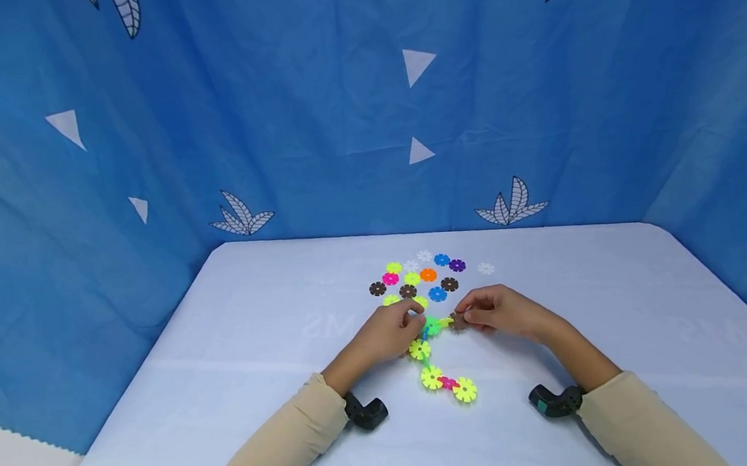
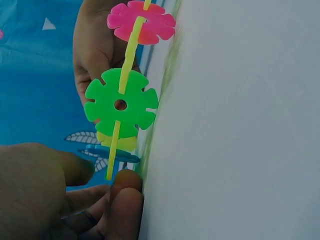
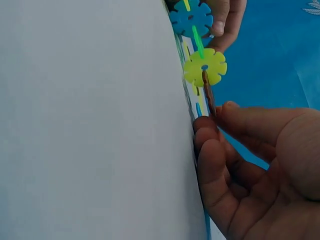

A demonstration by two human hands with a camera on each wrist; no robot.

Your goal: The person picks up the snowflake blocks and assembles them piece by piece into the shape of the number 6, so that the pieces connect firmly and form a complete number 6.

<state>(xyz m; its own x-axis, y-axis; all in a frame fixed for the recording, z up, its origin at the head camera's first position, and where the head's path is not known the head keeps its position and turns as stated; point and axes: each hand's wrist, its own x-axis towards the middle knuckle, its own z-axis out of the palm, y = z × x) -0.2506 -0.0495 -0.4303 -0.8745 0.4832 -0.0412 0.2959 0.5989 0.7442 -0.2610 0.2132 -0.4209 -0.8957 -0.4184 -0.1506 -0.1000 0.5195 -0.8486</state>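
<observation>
A chain of notched, flower-shaped plastic discs [image 1: 432,377] in yellow, pink, green and blue lies in front of the person. My left hand [image 1: 391,330] holds its upper end, with thumb and fingers around the blue disc [image 2: 112,152]; part of that grip is hidden. Farther along the chain are a green disc [image 2: 121,104] and a pink disc [image 2: 141,22]. Between thumb and fingers, my right hand [image 1: 501,311] pinches a brown disc [image 3: 208,94]. The brown disc stands edge-on, its tip at the slots of the end yellow disc [image 3: 205,67].
Beyond the hands, several loose discs lie in a cluster, among them an orange disc [image 1: 428,275], a purple disc [image 1: 457,265] and a pink disc [image 1: 390,278]. One white disc [image 1: 485,269] sits apart to the right. A blue curtain [image 1: 338,119] hangs behind the white table [image 1: 252,286].
</observation>
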